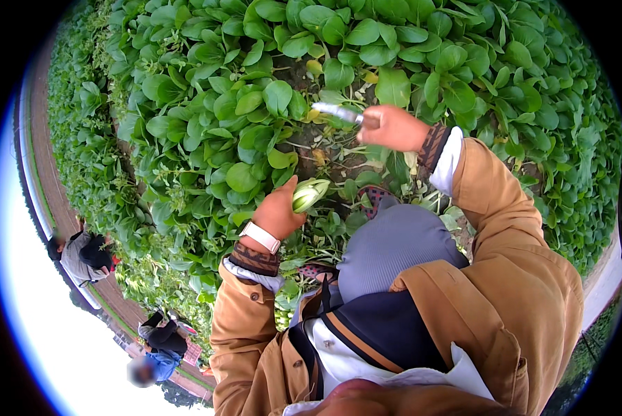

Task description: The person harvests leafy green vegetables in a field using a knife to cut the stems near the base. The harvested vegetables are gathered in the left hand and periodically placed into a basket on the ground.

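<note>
My left hand (277, 211), with a pale band at its wrist, is wrapped round a head of bok choy (311, 195). The pale green stalk end points away to the right, while its leaves are hidden by the hand and the plants about it. Farther out and to the right, my right hand (397, 129) is closed round the handle of a knife (338, 112). Its blade, smeared by motion, points left over a patch of soil and loose leaves, apart from the bok choy.
Dense leafy bok choy plants (248, 104) stand ahead and to both sides. Trimmed leaves and stems litter the soil (325, 156) between my hands. My shoes (374, 197) are among the plants. Two other people (82, 256) are at the far left, near a red crate (191, 352).
</note>
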Demonstrator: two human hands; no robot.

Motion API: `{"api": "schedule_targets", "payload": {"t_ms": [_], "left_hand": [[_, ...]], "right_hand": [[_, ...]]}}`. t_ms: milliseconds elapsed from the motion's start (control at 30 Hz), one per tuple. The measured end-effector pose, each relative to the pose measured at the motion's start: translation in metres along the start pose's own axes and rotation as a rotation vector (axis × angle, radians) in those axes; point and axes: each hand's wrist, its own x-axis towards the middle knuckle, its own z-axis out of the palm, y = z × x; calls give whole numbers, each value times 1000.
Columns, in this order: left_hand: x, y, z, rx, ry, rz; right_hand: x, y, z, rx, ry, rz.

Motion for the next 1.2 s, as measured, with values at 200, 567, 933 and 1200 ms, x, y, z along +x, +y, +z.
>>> {"api": "schedule_targets", "payload": {"t_ms": [200,567,933,1200], "left_hand": [[30,35,-7,334,116,91],[73,-54,-24,871,75,-147],[115,-52,-57,600,-64,-406],[84,-81,-36,462,82,-323]], "right_hand": [[-15,-1,37,-243,686,-217],[70,47,141,251,302,-76],[74,56,144,278,306,-76],[101,57,150,221,241,-42]]}}
